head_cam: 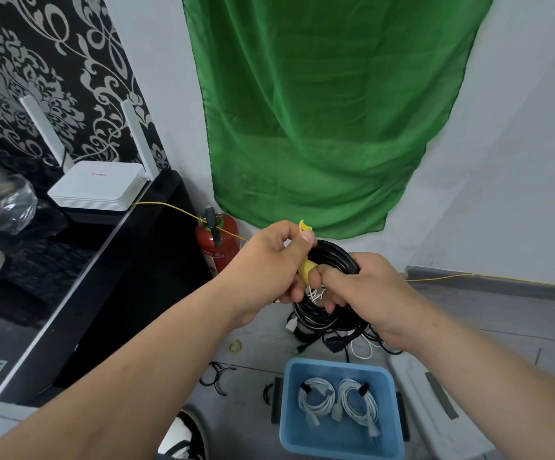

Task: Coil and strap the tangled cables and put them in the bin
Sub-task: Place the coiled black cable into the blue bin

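A coil of black cable (334, 257) is held up in front of me. My right hand (369, 293) grips the coil on its right side, fingers curled round the loops. My left hand (271, 263) pinches a yellow strap (306, 265) that wraps over the coil's left side. Below stands a blue bin (392, 410) with two strapped white cable coils (316, 398) inside. More tangled black and white cables (345, 340) lie on the floor behind the bin.
A red fire extinguisher (214, 247) stands by the green cloth (319, 111). Left is a black cabinet (110, 277) with a white router (100, 185). A thin yellow wire (176, 207) runs across. Loose black straps (216, 376) and a yellow band (235, 346) lie on the grey floor.
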The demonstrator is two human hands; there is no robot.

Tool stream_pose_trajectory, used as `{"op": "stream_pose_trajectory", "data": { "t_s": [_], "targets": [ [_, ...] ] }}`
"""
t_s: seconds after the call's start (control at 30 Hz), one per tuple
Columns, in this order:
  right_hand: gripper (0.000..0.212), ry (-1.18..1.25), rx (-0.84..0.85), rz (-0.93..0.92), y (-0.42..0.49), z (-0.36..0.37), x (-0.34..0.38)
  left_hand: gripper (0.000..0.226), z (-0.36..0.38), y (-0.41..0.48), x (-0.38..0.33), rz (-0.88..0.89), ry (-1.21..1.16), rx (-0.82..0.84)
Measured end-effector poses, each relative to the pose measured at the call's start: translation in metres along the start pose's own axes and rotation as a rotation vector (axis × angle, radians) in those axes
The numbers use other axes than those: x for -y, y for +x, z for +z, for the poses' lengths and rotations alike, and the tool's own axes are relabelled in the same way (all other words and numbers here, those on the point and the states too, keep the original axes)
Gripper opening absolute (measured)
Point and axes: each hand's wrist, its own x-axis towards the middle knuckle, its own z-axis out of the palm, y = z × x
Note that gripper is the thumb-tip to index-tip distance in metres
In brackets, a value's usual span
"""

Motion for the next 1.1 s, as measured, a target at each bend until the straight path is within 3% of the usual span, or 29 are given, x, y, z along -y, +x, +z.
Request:
{"op": "stream_pose_trajectory", "data": {
  "t_s": [0.17, 0.37, 0.6, 0.7, 1.1],
  "targets": [
    [0.035, 0.137, -0.145, 0.184, 0.012, -0.008, -0.009, 0.032, -0.006, 0.001, -0.004, 0.033, -0.051, -0.2],
    [0.022, 0.221, -0.089, 0.27, 0.01, -0.006, -0.012, 0.024, 0.003, -0.003, -0.006, 0.0, -0.294, 0.04],
    [0.018, 0.219, -0.12, 0.303, 0.01, -0.011, -0.011, 0.009, 0.0, 0.003, 0.001, 0.075, -0.161, -0.019],
    [0.028, 0.139, -0.141, 0.272, 0.01, -0.014, -0.013, 0.017, 0.0, 0.003, 0.003, 0.083, -0.189, 0.007],
    [0.023, 0.079, -0.092, 0.201, 0.005, -0.01, -0.006, 0.02, 0.005, 0.004, 0.006, 0.099, -0.095, -0.004]
  ]
}}
